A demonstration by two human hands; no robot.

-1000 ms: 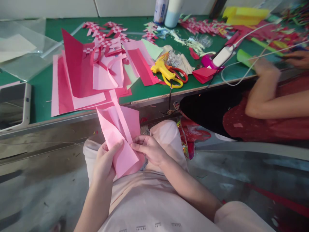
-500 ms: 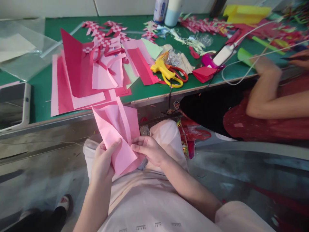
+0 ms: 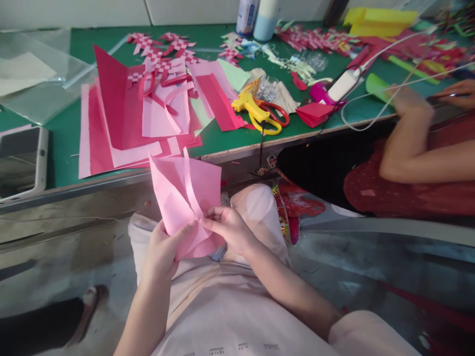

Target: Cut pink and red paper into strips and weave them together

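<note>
Above my lap is a folded sheet of pink paper (image 3: 172,198), its upper part gaping apart. My left hand (image 3: 166,247) is closed on its lower left side, thumb lying across the front. A narrow pink paper strip (image 3: 191,185) stands up along the middle of the sheet. My right hand (image 3: 228,227) pinches the strip's lower end, where thumb and fingertips meet at the paper. The tips of the fingers behind the sheet are hidden. Just beyond, red and pink sheets (image 3: 102,128) lie stacked at the table's edge.
On the green table (image 3: 63,163) lie a yellow glue gun (image 3: 248,104), scissors with yellow handles (image 3: 272,129), woven paper strips (image 3: 156,59) and a tablet-like device (image 3: 24,158). At the right, a co-worker's arm (image 3: 408,143) rests near a white cable. Another person's foot (image 3: 89,306) shows at lower left.
The pink paper and my left hand have shifted slightly right and up, bringing my left thumb close to my right fingertips. The foot at lower left has moved.
</note>
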